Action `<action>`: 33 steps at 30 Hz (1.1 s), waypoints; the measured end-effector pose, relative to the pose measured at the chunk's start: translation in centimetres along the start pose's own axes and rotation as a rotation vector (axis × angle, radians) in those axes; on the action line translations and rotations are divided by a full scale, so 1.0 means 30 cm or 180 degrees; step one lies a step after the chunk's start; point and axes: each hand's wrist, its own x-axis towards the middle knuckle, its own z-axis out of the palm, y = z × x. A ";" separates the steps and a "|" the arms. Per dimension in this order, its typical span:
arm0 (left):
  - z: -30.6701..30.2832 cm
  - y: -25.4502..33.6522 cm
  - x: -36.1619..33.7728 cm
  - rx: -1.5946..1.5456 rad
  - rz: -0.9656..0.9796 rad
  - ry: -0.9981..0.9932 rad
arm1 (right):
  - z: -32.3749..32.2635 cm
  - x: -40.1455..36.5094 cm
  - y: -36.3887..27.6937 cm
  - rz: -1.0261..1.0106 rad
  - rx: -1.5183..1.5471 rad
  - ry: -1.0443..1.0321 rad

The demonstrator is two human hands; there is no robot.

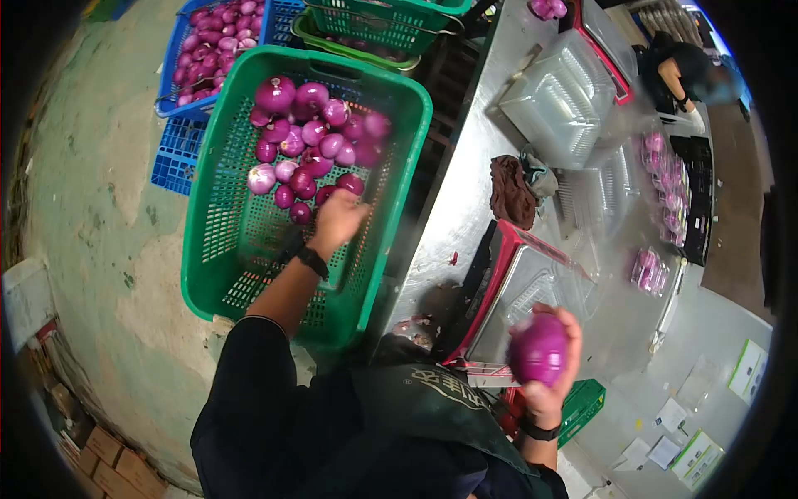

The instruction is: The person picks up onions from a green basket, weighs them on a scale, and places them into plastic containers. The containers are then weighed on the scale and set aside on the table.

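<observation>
Peeled purple onions [312, 133] lie in the upper part of a large green crate [195, 241]. My left hand [339, 218] reaches into that crate, its fingers at a dark red onion [351, 183] on the near edge of the pile; its grip is partly hidden. Raised on the right, my right hand [561, 374] is wrapped round a large purple onion [539, 348]. Beyond this hand, a clear plastic tray [540, 291] rests on a red-edged scale [499, 279] on the metal table.
Stacked clear containers [557, 100], a brown cloth [511, 191] and packed onions [665, 183] stand on the metal table [449, 208]. A co-worker [686, 75] is at its far side. Blue crates [179, 154] of onions and more green crates [374, 29] stand beyond the large crate.
</observation>
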 end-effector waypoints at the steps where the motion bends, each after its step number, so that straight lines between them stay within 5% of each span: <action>1: 0.014 -0.112 0.087 0.0285 0.0004 0.0565 | -0.010 -0.005 -0.036 0.0300 0.0438 0.0284; 2: 0.004 -0.125 0.131 0.0288 -0.0014 0.0526 | -0.049 -0.001 -0.033 0.0283 0.0646 0.0392; 4: 0.009 -0.129 0.205 0.1829 0.0405 0.1092 | -0.126 -0.002 0.010 0.0160 0.0553 0.0611; 11: 0.123 -0.221 0.397 0.2464 -0.0361 0.0246 | -0.232 -0.017 0.044 0.0476 0.0740 0.1237; 13: 0.105 -0.222 0.383 0.2468 -0.0170 0.0281 | -0.253 -0.018 0.058 0.0523 0.1056 0.1401; 17: 0.015 -0.131 0.347 0.0888 0.0087 -0.0024 | -0.275 -0.023 0.074 0.0536 0.1622 0.1646; 19: -0.038 -0.042 0.258 -0.1913 -0.0981 -0.0999 | -0.287 -0.036 0.084 0.0460 0.1883 0.1472; 23: -0.070 0.224 -0.048 -0.3863 -0.0767 -0.1876 | -0.301 -0.073 0.122 0.0270 0.2123 0.1247; 31: -0.034 0.447 -0.445 -0.4263 0.0100 -0.2550 | -0.376 -0.149 0.155 0.0084 0.2567 0.0978; 33: -0.012 0.544 -0.549 -0.4028 0.0774 -0.2589 | -0.404 -0.164 0.173 -0.0080 0.2518 0.0850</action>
